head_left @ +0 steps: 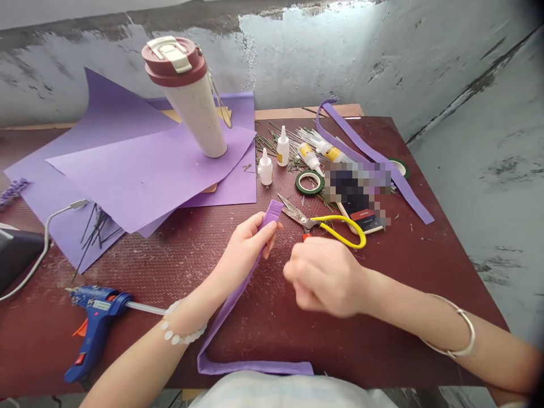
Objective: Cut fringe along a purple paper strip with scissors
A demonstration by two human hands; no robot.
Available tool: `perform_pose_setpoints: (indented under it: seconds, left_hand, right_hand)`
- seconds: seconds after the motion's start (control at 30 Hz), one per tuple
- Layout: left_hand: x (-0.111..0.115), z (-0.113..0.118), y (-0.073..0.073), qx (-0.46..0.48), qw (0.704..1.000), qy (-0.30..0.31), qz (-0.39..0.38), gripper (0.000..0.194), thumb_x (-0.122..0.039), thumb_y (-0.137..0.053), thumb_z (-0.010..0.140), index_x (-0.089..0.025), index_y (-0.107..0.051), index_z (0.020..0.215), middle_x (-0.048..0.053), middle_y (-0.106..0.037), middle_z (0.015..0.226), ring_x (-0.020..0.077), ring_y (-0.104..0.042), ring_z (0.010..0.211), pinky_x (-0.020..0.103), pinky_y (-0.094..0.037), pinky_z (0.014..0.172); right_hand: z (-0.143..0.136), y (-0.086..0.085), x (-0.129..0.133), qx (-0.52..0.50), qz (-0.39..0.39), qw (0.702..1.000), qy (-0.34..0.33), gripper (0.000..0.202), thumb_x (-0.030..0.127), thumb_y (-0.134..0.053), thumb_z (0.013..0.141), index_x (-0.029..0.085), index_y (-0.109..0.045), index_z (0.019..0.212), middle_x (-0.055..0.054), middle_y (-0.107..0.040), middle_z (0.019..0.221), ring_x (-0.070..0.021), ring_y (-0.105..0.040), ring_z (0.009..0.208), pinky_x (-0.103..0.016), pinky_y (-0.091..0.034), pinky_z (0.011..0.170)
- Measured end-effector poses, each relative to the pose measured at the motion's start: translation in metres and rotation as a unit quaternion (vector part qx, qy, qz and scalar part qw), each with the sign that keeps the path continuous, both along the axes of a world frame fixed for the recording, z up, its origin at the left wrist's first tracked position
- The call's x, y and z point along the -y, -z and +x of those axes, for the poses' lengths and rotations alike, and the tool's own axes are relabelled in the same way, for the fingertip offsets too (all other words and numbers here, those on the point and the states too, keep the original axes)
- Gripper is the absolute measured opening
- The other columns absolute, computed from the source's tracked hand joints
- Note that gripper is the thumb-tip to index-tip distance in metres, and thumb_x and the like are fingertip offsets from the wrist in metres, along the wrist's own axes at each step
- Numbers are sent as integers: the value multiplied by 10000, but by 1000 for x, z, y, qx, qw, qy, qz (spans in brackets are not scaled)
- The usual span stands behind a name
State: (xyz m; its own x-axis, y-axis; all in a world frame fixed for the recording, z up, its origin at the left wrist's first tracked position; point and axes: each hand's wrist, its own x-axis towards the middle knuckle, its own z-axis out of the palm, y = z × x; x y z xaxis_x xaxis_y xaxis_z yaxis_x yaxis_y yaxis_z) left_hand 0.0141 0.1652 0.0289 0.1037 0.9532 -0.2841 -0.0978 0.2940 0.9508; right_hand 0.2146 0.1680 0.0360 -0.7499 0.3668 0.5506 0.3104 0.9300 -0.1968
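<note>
apparently partway through fringing a long purple paper strip [225, 317], judging by the fine parallel lines across its upper end. pinching that end between thumb and fingers of the left hand [255, 238], just beside the slightly parted blades of the yellow-handled scissors [297, 218]; trailing below over the dark-red tabletop [263, 323], then bending sharply rightward near the front edge. curling the right hand [327, 277] into a loose fist, impossible to say whether around the hidden scissor handle. next, probably calling for a flat, steady edge, squared blades and fingertips well clear.
</note>
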Motion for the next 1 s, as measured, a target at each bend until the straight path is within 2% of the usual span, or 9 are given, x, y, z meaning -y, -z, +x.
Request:
perform_pose_setpoints:
  seconds: [0.07, 0.17, 0.23, 0.33, 0.43, 0.53, 0.6, 0.77, 1.0]
  left_hand:
    - [-1, 0, 1, -10, 1000, -1, -4, 232, -394, -665, 939, -163, -652, 918, -75, -523, 609, 87, -451, 516, 243, -338, 559]
    - [-2, 1, 3, -29, 1000, 3, -9, 217, -374, -635, 953, -159, -645, 927, -75, -522, 607, 89, -446, 519, 246, -343, 577]
    - [-2, 1, 4, -38, 999, 6, -14, 206, -364, -623, 959, -161, -639, 926, -75, -518, 610, 91, -446, 524, 249, -341, 584]
    - [-4, 0, 5, -41, 999, 7, -21, 208, -366, -616, 962, -161, -636, 937, -74, -515, 622, 94, -450, 534, 250, -345, 596]
    - [-6, -1, 8, -43, 999, 9, -30, 222, -377, -611, 958, -157, -634, 949, -73, -516, 636, 95, -453, 537, 251, -347, 599]
    - [-7, 0, 13, -56, 998, 17, -31, 225, -380, -592, 960, -158, -628, 951, -72, -512, 639, 100, -451, 537, 254, -348, 599]
    - [-7, 1, 18, -71, 997, 24, -28, 223, -379, -581, 964, -161, -627, 952, -72, -511, 639, 105, -453, 538, 258, -354, 597]
    - [-8, 2, 23, -86, 996, 25, -13, 205, -367, -597, 980, -169, -627, 936, -71, -534, 646, 106, -476, 542, 258, -375, 607]
    - [-8, 3, 20, -62, 998, 1, 11, 168, -330, -608, 985, -177, -618, 915, -41, -633, 749, 78, -498, 498, 247, -417, 583]
  right_hand:
    - [5, 20, -22, 1, 27, 999, 37, 364, 124, -396, 1072, 235, -589, 785, 19, -556, 650, -157, -501, 557, -292, -416, 567]
    - [15, 42, -43, 41, 48, 996, 65, 366, 120, -422, 1092, 211, -611, 793, -13, -612, 685, -178, -565, 607, -305, -431, 591]
    - [21, 48, -46, 70, 49, 993, 76, 369, 125, -390, 1117, 183, -642, 854, -38, -656, 745, -184, -608, 662, -295, -457, 622]
    - [28, 45, -41, 102, 42, 988, 108, 369, 183, -397, 1146, 182, -639, 867, -46, -666, 781, -188, -636, 716, -285, -478, 667]
    - [32, 39, -34, 124, 28, 976, 178, 332, 257, -491, 1130, 200, -612, 826, -39, -625, 740, -214, -620, 693, -318, -468, 640]
    - [36, 39, -29, 150, -10, 959, 242, 190, 258, -557, 1084, 177, -629, 928, -86, -637, 831, -268, -653, 753, -346, -497, 629]
    - [39, 41, -27, 165, -38, 953, 253, 109, 273, -614, 1027, 166, -618, 1008, -115, -633, 918, -293, -678, 811, -375, -560, 690]
    - [40, 43, -16, 165, -160, 928, 293, 318, 257, -699, 870, 140, -566, 1135, -174, -640, 1070, -313, -723, 892, -416, -622, 777]
    - [34, 39, -10, 159, -217, 900, 344, 260, 182, -680, 797, 215, -539, 1013, -120, -747, 890, -326, -760, 795, -370, -551, 628]
